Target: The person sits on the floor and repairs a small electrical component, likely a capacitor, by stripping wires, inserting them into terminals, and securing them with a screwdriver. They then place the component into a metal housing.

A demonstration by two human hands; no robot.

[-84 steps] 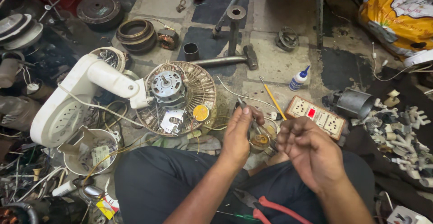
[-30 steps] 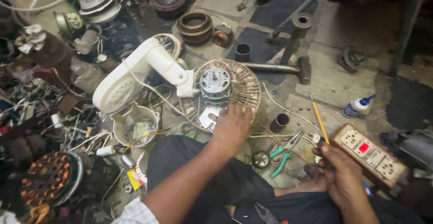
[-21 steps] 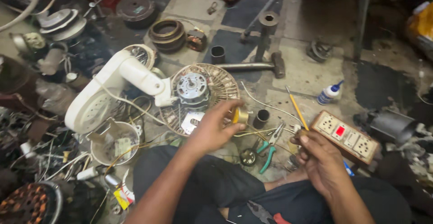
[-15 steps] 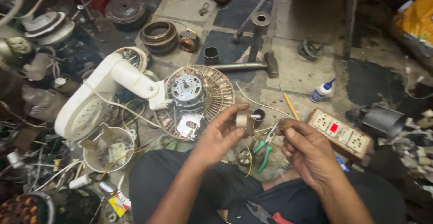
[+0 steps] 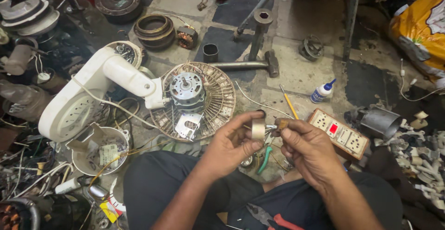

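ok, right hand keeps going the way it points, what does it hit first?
Right hand points left: probably the small pale tape roll pinched in the left hand; its wooden-handled tool seems nearly touching it.

Both hands (image 5: 273,142) at tape roll (image 5: 258,129), fan motor (image 5: 187,91) beyond

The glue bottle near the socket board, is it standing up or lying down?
Lying down. The glue bottle rests on its side on the floor, its blue nozzle pointing up-right, just above the socket board.
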